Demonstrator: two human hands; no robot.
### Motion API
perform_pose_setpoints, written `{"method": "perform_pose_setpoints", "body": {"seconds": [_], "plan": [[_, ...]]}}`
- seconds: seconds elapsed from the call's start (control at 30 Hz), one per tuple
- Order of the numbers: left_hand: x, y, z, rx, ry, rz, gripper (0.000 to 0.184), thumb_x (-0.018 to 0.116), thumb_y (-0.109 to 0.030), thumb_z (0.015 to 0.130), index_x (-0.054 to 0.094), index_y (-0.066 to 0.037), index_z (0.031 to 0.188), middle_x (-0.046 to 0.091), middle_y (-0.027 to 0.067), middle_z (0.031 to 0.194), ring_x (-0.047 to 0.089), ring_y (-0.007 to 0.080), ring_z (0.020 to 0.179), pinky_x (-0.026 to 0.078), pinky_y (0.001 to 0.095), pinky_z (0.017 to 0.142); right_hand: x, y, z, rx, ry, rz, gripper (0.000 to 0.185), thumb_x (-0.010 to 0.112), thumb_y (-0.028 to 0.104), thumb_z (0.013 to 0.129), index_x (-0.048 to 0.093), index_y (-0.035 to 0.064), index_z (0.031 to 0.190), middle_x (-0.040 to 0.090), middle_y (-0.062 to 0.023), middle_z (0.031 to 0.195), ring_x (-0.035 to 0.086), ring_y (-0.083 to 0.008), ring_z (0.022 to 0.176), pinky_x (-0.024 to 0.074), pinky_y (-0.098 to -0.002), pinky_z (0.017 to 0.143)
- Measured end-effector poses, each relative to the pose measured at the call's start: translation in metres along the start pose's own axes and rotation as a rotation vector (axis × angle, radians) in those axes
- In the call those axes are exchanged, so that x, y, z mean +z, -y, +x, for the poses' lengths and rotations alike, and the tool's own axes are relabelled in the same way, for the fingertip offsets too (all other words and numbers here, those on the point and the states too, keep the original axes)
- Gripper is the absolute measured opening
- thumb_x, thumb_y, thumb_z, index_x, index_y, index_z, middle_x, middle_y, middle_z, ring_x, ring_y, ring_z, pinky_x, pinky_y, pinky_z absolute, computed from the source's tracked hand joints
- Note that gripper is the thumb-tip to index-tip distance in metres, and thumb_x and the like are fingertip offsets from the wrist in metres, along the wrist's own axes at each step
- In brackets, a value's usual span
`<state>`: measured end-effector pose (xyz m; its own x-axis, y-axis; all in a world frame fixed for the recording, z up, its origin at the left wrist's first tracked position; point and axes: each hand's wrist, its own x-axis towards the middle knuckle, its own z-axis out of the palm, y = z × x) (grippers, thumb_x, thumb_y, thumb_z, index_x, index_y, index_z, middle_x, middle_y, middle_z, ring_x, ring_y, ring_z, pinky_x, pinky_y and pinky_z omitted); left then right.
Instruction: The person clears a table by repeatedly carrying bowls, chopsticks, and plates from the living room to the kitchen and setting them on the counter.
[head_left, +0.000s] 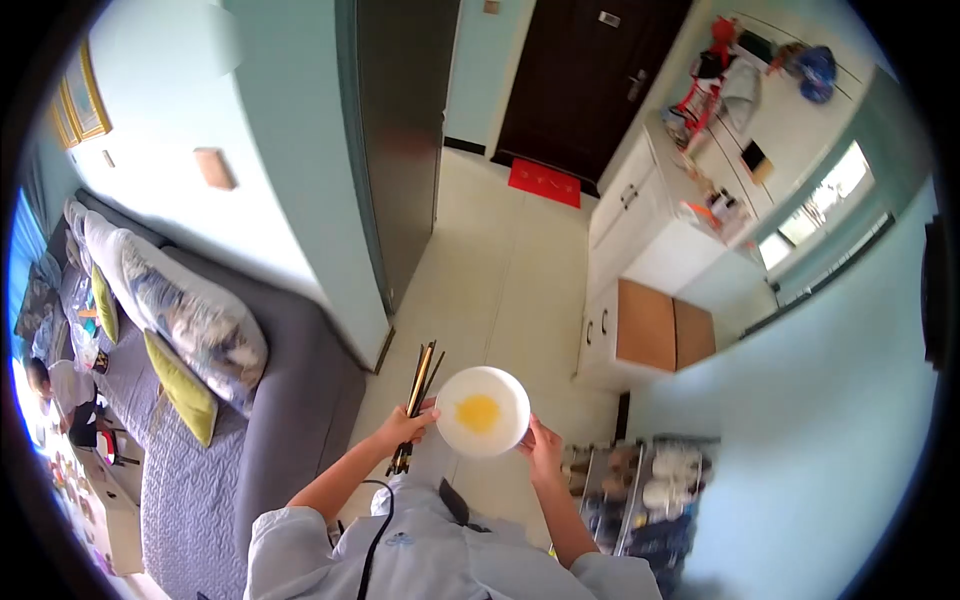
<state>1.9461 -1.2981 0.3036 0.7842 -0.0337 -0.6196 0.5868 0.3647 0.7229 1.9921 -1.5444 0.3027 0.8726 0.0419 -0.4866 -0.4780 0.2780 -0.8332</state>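
Note:
A white bowl [507, 385] with a yellow liquid [478, 413] at its bottom is held out in front of my body. My left hand [402, 428] is closed around a bundle of dark and gold chopsticks [419, 385], which points up and slightly right; its fingertips also reach the bowl's left rim. On the opposite side, my right hand [542, 447] grips the bowl's right edge. The bowl hides part of the right fingers. What the yellow liquid is, I cannot tell for sure.
Ahead runs a tiled floor [475, 270] to a dark door [580, 80] with a red mat [545, 183]. On the left stand a grey sofa [300, 370] and a seated person [70, 390]. A white cabinet [630, 240], a cardboard box [650, 325] and a shoe rack [625, 490] line the right.

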Motion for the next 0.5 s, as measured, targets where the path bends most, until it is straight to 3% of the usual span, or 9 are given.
{"method": "perform_pose_setpoints", "body": {"seconds": [0.2, 0.4, 0.5], "plan": [[-0.016, -0.165, 0.213, 0.075, -0.048, 0.158, 0.047, 0.064, -0.024, 0.075, 0.046, -0.002, 0.112, 0.043, -0.0032, 0.064, 0.033, 0.0041, 0.044, 0.029, 0.0200, 0.040, 0.085, 0.090, 0.232, 0.074, -0.044, -0.054, 0.034, 0.055, 0.029, 0.081, 0.057, -0.0019, 0.094, 0.060, -0.0058, 0.078, 0.059, -0.0131, 0.070, 0.0492, -0.0255, 0.060], [0.023, -0.357, 0.392, -0.002, 0.068, 0.361, 0.054, 0.064, -0.027, 0.075, 0.043, -0.003, 0.120, 0.038, -0.0060, 0.055, 0.032, 0.0045, 0.043, 0.029, 0.0215, 0.041, 0.139, 0.200, 0.415, 0.070, -0.125, 0.108, 0.034, 0.054, 0.032, 0.081, 0.057, -0.0004, 0.089, 0.059, -0.0055, 0.074, 0.059, -0.0131, 0.069, 0.0494, -0.0254, 0.060], [0.040, -0.431, 0.506, -0.055, 0.148, 0.297, 0.054, 0.064, -0.026, 0.076, 0.043, -0.004, 0.120, 0.039, -0.0060, 0.053, 0.031, 0.0045, 0.042, 0.028, 0.0213, 0.041, 0.163, 0.254, 0.524, -0.001, -0.148, 0.135, 0.032, 0.052, 0.032, 0.082, 0.058, 0.0007, 0.087, 0.060, -0.0062, 0.074, 0.059, -0.0134, 0.068, 0.0491, -0.0251, 0.058]]}}
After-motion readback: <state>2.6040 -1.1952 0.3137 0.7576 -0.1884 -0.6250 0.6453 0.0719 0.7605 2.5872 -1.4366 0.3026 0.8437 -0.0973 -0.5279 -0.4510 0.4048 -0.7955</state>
